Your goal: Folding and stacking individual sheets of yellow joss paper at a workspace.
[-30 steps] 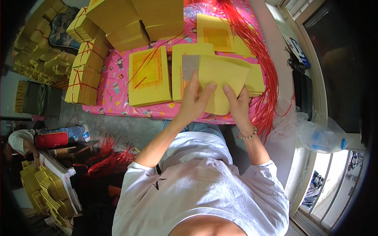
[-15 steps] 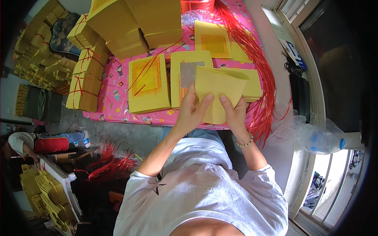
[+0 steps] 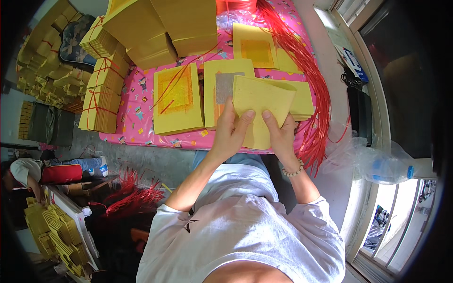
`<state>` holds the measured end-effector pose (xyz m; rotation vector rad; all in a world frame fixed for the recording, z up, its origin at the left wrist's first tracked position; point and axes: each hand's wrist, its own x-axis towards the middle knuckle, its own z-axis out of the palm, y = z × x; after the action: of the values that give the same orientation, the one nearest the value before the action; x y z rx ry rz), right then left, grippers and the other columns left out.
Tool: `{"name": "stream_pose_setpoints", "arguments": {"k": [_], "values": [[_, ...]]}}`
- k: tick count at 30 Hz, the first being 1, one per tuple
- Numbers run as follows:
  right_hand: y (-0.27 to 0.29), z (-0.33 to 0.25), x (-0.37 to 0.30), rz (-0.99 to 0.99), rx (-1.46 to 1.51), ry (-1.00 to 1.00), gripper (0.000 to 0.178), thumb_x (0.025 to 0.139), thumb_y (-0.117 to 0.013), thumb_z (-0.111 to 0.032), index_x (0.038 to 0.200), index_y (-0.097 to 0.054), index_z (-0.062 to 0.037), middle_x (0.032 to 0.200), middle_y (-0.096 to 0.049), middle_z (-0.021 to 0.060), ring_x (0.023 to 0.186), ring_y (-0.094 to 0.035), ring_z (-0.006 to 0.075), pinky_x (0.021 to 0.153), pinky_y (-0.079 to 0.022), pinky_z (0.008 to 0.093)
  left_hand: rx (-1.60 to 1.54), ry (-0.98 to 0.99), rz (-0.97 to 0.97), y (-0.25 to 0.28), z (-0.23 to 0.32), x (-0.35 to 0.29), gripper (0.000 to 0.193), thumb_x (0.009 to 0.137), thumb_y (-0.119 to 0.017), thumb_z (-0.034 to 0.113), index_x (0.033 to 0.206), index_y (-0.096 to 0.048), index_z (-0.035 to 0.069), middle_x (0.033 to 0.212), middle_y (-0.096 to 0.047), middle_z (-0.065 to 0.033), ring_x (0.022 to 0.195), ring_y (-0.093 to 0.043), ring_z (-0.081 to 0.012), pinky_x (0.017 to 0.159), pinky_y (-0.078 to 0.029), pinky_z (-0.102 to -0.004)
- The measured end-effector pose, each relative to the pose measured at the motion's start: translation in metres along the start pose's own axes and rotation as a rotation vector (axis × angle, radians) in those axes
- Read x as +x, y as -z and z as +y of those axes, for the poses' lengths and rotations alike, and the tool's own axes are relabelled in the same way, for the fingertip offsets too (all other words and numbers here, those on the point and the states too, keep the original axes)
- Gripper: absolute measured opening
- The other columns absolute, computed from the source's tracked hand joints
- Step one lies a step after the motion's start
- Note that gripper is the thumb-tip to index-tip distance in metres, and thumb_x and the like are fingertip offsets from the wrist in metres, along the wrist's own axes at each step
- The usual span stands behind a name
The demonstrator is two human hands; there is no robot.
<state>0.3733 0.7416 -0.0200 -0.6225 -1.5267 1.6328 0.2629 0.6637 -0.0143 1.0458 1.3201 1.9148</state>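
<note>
Between my two hands is a folded wad of plain yellow paper sheets (image 3: 262,101), tilted above the table's near edge. My left hand (image 3: 232,126) grips its left side, thumb on the front face and the other fingers mostly hidden behind. On the right side my right hand (image 3: 279,134), with a beaded bracelet at the wrist, holds it the same way. Just behind it lies a yellow paper stack with a silver and orange patch (image 3: 229,85). Left of that is a stack with a gold and orange patch (image 3: 177,96). Another plain yellow stack (image 3: 302,99) is partly covered by the wad.
Long red plastic strips (image 3: 314,94) run down the right side of the pink covered table (image 3: 146,137). Tied yellow bundles (image 3: 101,111) and tall stacks (image 3: 186,23) stand at the left and back. A person (image 3: 28,172) works at another table, lower left. A plastic jug (image 3: 389,170) sits right.
Both hands keep their hold on the folded yellow paper, which has shifted very slightly. At the lower left, the other person's arm has moved a little.
</note>
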Motion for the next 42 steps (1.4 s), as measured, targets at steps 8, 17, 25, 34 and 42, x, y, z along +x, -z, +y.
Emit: {"name": "stream_pose_setpoints", "arguments": {"k": [8,17,25,34,42], "values": [[0.002,-0.003,0.001,-0.03,0.011,-0.032,0.029,0.09,-0.061,-0.012,0.114,-0.055,0.002,0.103,-0.063,0.0058,0.089,-0.059,0.009,0.076,-0.049,0.024,-0.03,0.0,0.011,-0.001,-0.006,-0.001,0.027,0.096,-0.05,0.012,0.118,-0.042,0.0,0.11,-0.055,-0.01,0.103,-0.051,-0.0132,0.087,-0.043,-0.0278],[0.008,0.0,0.015,-0.063,0.015,-0.109,0.03,0.09,-0.062,-0.014,0.113,-0.056,0.0043,0.1,-0.065,0.0074,0.086,-0.06,0.0078,0.072,-0.049,0.0228,-0.215,0.202,0.033,0.005,-0.01,0.008,0.03,0.095,-0.049,0.009,0.123,-0.044,0.002,0.117,-0.056,-0.0069,0.107,-0.052,-0.0124,0.092,-0.042,-0.0277],[0.012,0.006,0.025,-0.116,-0.065,-0.171,0.028,0.089,-0.062,-0.016,0.108,-0.06,0.0042,0.095,-0.066,0.0072,0.081,-0.062,0.0091,0.068,-0.051,0.0233,-0.276,0.295,0.058,0.011,-0.023,0.014,0.031,0.094,-0.051,0.009,0.124,-0.047,0.003,0.116,-0.058,-0.0068,0.107,-0.054,-0.0136,0.09,-0.044,-0.0283],[0.021,0.018,0.053,-0.18,-0.069,-0.327,0.029,0.091,-0.061,-0.021,0.107,-0.062,0.0031,0.091,-0.067,0.0051,0.077,-0.063,0.0075,0.066,-0.05,0.0215,-0.338,0.575,0.043,0.023,-0.036,0.041,0.028,0.093,-0.052,0.011,0.12,-0.052,0.001,0.112,-0.061,-0.0104,0.1,-0.06,-0.0182,0.085,-0.049,-0.0308],[0.024,0.024,0.06,-0.196,-0.088,-0.279,0.035,0.09,-0.062,-0.024,0.11,-0.06,0.0053,0.095,-0.067,0.0091,0.08,-0.064,0.0107,0.068,-0.051,0.0232,-0.345,0.623,0.016,0.027,-0.043,0.048,0.026,0.093,-0.054,0.011,0.116,-0.052,0.0,0.107,-0.063,-0.0113,0.095,-0.062,-0.0183,0.08,-0.051,-0.0311]]}}
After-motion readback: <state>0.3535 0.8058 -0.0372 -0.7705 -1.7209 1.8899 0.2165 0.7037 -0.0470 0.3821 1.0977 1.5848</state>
